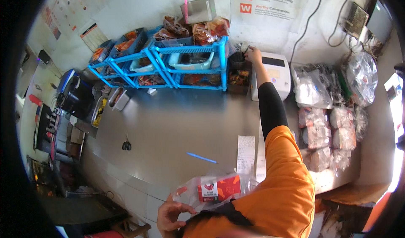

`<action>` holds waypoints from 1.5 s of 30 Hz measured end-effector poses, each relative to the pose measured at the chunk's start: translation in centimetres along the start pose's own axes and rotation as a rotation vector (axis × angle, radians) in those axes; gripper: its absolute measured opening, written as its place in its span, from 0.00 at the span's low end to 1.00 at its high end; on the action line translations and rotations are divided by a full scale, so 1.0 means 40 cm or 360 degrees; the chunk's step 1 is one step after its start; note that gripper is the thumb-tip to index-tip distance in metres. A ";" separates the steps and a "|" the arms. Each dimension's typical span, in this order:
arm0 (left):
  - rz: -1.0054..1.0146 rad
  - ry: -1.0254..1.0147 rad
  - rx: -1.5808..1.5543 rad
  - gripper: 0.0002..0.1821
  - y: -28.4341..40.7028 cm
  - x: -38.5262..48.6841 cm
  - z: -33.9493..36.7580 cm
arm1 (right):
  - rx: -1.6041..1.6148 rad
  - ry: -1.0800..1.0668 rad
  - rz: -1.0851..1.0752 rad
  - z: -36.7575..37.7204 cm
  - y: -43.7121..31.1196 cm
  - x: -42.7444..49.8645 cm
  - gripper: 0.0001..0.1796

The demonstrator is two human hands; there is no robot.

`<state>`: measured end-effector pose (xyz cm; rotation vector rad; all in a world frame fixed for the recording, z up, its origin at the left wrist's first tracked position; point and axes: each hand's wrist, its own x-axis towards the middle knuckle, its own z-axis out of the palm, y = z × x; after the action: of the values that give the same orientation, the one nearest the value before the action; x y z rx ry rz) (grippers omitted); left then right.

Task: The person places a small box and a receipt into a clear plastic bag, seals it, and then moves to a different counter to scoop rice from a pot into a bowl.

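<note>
My right hand (253, 55) reaches to the back, over a dark container (237, 59) beside the white receipt printer (272, 76); its fingers are bent together, and whether they hold anything is too small to tell. Low in the view, my left hand (172, 214) is at the edge of a clear plastic bag (190, 192), thumb and fingers apart, fingertips at the plastic. Inside the bag lies a red printed food box (229, 187). A blue pen (202, 157) and paper receipts (246, 152) lie on the metal table (177, 121) beyond the bag.
Blue plastic racks (190, 48) with food packets stand along the wall. Black-handled scissors (126, 144) lie left on the table. A metal tray (119, 99) stands by the racks. Wrapped boxes (316, 127) and plastic bags (311, 86) are at the right.
</note>
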<state>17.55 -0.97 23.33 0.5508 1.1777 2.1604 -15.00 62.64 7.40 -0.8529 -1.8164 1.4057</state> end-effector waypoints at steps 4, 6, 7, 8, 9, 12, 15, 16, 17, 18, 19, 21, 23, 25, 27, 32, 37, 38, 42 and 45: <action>-0.0070 0.0074 0.0238 0.29 -0.015 -0.025 0.005 | -0.0226 -0.0172 -0.0080 0.092 0.007 0.045 0.16; -0.0017 0.0188 0.0291 0.30 -0.012 -0.026 -0.009 | -0.0463 0.0208 -0.0330 0.089 -0.032 0.020 0.14; -0.0057 0.0211 0.0339 0.31 -0.010 -0.027 -0.016 | -0.0543 0.0487 -0.0438 0.076 -0.063 -0.013 0.13; -0.0039 0.0110 0.0866 0.32 -0.006 -0.025 -0.026 | -0.0409 0.0587 -0.0660 0.038 -0.106 -0.057 0.13; -0.0094 -0.0055 0.1407 0.32 0.002 -0.021 -0.042 | -0.0317 0.0906 -0.1025 -0.001 -0.155 -0.120 0.12; -0.0175 -0.0031 0.1312 0.38 0.000 -0.018 -0.053 | 0.0321 0.0881 -0.1031 -0.183 -0.319 -0.391 0.11; 0.0022 0.0035 0.0874 0.41 -0.003 -0.003 -0.054 | 0.1588 0.0245 -0.0857 -0.322 -0.447 -0.740 0.07; 0.0071 0.0003 0.0825 0.42 -0.002 0.005 -0.054 | 0.1739 0.0059 -0.0803 -0.339 -0.469 -0.852 0.06; 0.0072 0.0034 0.0737 0.42 -0.002 0.013 -0.053 | 0.1807 -0.0333 -0.0759 -0.339 -0.481 -0.965 0.04; 0.0153 -0.0057 0.0713 0.42 -0.002 0.020 -0.051 | 0.1332 -0.0929 -0.0911 -0.327 -0.484 -1.054 0.03; 0.0178 -0.0080 0.0644 0.42 -0.002 0.026 -0.049 | 0.0901 -0.1468 -0.1172 -0.301 -0.481 -1.131 0.03; 0.0235 -0.0134 0.0572 0.42 -0.002 0.034 -0.048 | -0.0158 -0.2020 -0.1366 -0.237 -0.465 -1.232 0.09; 0.0280 -0.0186 0.0574 0.42 -0.003 0.036 -0.049 | -0.1119 -0.2972 -0.1210 -0.208 -0.449 -1.249 0.09; 0.0313 -0.0286 0.0532 0.40 -0.004 0.030 -0.056 | -0.0401 -0.2617 -0.1206 -0.210 -0.422 -1.203 0.09; 0.0300 -0.0230 0.0424 0.39 -0.008 0.015 -0.062 | 0.0236 -0.2581 -0.0546 -0.245 -0.371 -1.120 0.10; 0.0213 -0.0246 0.0511 0.34 -0.017 -0.014 -0.079 | -0.1083 -0.0871 -0.0862 -0.278 -0.075 -0.999 0.22; 0.0224 -0.0418 0.0530 0.34 -0.020 -0.026 -0.087 | -0.1728 -0.1279 -0.0669 -0.294 0.035 -0.973 0.24; 0.0220 -0.0432 0.0504 0.34 -0.020 -0.026 -0.088 | -0.1851 -0.1416 -0.0613 -0.303 -0.015 -0.976 0.24; 0.0233 -0.0498 0.0489 0.35 -0.023 -0.028 -0.087 | -0.0629 -0.0503 -0.0693 -0.357 -0.387 -1.055 0.15; 0.0264 -0.0474 0.0463 0.34 -0.028 -0.031 -0.086 | -0.0541 -0.0845 -0.1457 -0.339 -0.564 -1.227 0.18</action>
<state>16.68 -3.41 20.52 1.0904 1.3214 1.9597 21.42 24.90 26.08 0.2828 -2.4160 0.7489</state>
